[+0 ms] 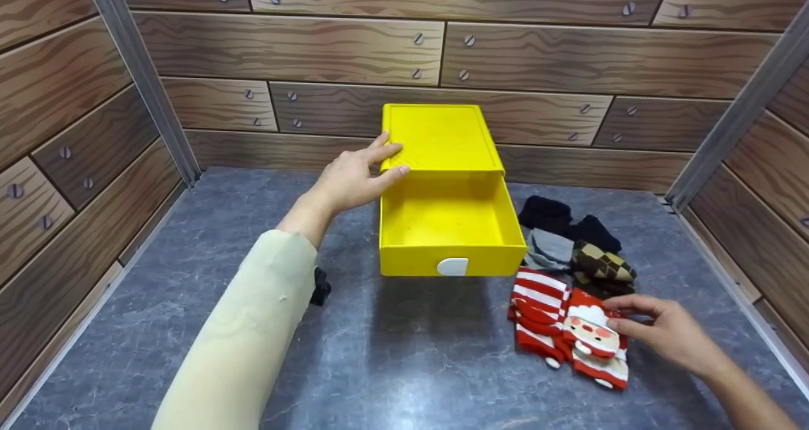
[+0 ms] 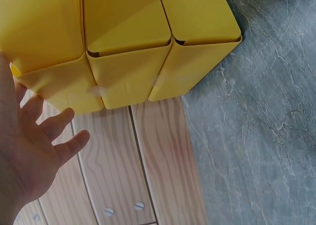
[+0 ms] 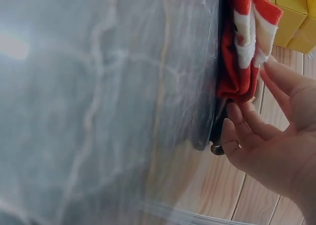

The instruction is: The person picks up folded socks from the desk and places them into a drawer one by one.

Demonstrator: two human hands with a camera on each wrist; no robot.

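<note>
From the head view the left hand lay flat-fingered against the yellow box, steadying it above its pulled-out drawer, which the left-wrist view confirmed, while the right-wrist view showed the right hand with relaxed fingers touching, not yet grasping, the Santa socks right of the drawer, best pinched together.

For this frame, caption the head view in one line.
Left hand steadies open yellow drawer box; right hand touches Santa sock.
</note>
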